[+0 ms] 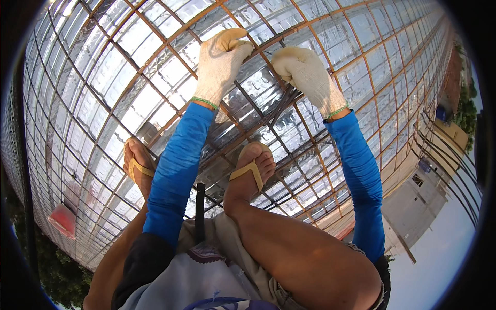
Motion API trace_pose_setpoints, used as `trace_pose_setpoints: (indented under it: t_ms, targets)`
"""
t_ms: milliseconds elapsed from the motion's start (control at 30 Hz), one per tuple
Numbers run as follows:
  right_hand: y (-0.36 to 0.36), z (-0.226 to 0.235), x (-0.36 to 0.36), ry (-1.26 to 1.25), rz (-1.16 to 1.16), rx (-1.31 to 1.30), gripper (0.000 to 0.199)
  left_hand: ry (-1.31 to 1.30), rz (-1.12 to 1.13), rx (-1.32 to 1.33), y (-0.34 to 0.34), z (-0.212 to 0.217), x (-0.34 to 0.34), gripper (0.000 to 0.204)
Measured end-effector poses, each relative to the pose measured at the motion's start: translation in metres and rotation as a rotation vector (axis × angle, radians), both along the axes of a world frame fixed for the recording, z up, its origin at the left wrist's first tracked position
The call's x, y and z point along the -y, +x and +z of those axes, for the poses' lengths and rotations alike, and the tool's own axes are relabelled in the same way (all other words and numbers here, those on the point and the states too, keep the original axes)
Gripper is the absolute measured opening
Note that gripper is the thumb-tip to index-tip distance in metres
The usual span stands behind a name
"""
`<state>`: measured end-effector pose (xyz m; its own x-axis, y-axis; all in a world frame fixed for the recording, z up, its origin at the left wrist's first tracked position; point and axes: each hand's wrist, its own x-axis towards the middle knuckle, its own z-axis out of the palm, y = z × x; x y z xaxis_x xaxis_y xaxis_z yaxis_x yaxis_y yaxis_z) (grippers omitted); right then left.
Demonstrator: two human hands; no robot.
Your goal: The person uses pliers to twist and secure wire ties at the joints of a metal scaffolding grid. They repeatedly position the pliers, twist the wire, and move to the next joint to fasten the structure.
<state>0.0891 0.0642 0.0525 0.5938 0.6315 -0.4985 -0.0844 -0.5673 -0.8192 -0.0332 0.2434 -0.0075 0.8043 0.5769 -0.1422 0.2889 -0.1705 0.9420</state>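
Note:
My left hand (222, 64), in a cream knitted glove with a green-edged cuff, is closed beside a crossing of the rusty rebar grid (166, 43). Its thumb and fingers are pressed together against the bars. A short way to the right, my right hand (305, 75) wears a matching glove, its fingers curled inward just above the grid. Whatever either hand grips is too small or too hidden to make out. Below the right hand, a bundle of thin dark wires (281, 107) lies across the bars. Blue sleeves cover both forearms.
Shiny ribbed metal sheeting (178, 77) spreads beneath the grid. My feet, in tan-strapped sandals (248, 170), stand among the bars. A red object (63, 222) sits at the left. Long curved dark bars (449, 165) stick out at the right edge, near a pale building (413, 206).

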Motion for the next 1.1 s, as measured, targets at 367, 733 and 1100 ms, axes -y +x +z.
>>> trace_pose_setpoints:
  t_ms: [367,733,1100]
  targets:
    - [-0.017,0.019,-0.017,0.057,-0.210,-0.285,0.019,0.030,-0.178,0.002,-0.006,-0.010,-0.001,0.027]
    - [-0.025,0.004,-0.012,0.134,-0.341,-0.316,0.018,0.115,-0.295,0.016,0.002,-0.014,-0.015,0.033]
    - [-0.029,0.010,-0.010,0.093,-0.302,-0.178,0.024,0.175,-0.192,0.059,0.009,-0.017,0.005,0.031]
